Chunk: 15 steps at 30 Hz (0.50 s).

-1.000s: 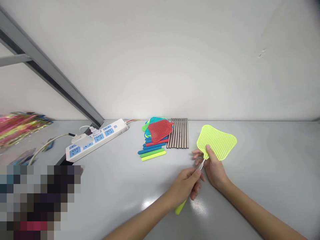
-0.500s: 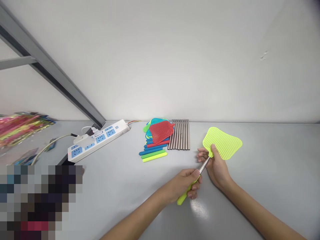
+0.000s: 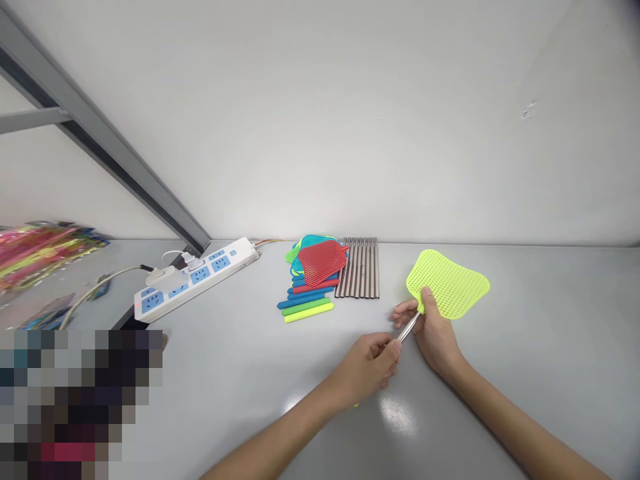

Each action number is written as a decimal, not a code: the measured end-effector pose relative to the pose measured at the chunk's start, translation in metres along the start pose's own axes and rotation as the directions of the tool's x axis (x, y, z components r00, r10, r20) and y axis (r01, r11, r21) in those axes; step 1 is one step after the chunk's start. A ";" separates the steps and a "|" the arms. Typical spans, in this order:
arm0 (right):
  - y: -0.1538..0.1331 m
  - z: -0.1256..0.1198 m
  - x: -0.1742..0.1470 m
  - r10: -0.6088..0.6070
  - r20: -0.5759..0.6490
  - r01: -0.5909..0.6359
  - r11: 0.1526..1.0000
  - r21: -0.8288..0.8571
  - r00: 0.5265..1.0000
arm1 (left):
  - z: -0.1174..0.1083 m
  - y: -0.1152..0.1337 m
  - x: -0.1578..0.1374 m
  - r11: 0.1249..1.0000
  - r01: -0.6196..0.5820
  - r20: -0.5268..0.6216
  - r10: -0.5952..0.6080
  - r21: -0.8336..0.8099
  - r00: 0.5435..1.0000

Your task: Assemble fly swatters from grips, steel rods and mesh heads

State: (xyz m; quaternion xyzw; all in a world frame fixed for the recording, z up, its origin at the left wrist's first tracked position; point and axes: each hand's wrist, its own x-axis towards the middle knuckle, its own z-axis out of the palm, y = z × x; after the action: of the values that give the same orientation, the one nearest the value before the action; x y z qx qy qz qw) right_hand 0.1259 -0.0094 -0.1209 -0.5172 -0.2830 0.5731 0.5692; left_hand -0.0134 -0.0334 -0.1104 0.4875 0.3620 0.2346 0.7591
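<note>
Between my hands is a fly swatter (image 3: 453,287) with a yellow-green mesh head, a short silver rod and a yellow-green handle. My right hand (image 3: 436,333) pinches the neck of the head, thumb on top, its other fingers behind and partly spread. My left hand (image 3: 370,365) is closed round the rod and handle, which it almost wholly hides; only a bit of the handle's end shows below it. To the left lie coloured handles (image 3: 308,307), a pile of mesh heads (image 3: 321,262) with a red one on top, and a row of silver rods (image 3: 358,268).
A white power strip (image 3: 196,280) with plugs and cables lies at the left of the grey table (image 3: 225,387). Glossy bagged items (image 3: 45,253) are at the far left, near a grey metal frame (image 3: 120,147). A white wall (image 3: 380,120) rises behind.
My left hand has turned over the handle, now covering most of it. The swatter's head has shifted slightly to the right. The pile, handles and rods stay as they were.
</note>
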 end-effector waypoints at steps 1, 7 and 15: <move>0.000 0.000 0.000 0.000 -0.004 0.000 1.000 -0.017 1.000 | 0.000 0.001 -0.001 0.999 -0.004 -0.026 0.005 0.050 1.000; 0.001 0.000 -0.001 0.004 -0.020 -0.006 0.997 -0.078 1.000 | 0.000 0.001 -0.002 0.970 -0.038 -0.095 0.062 0.240 0.994; 0.000 0.001 -0.005 -0.003 -0.057 -0.005 0.990 -0.143 0.998 | 0.002 0.000 -0.001 0.949 -0.056 -0.090 0.088 0.309 0.992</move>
State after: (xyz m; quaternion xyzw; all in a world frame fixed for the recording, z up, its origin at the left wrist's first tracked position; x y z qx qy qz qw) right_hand 0.1235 -0.0138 -0.1194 -0.5731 -0.3067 0.5364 0.5382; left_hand -0.0126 -0.0355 -0.1098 0.5994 0.4146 0.2279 0.6457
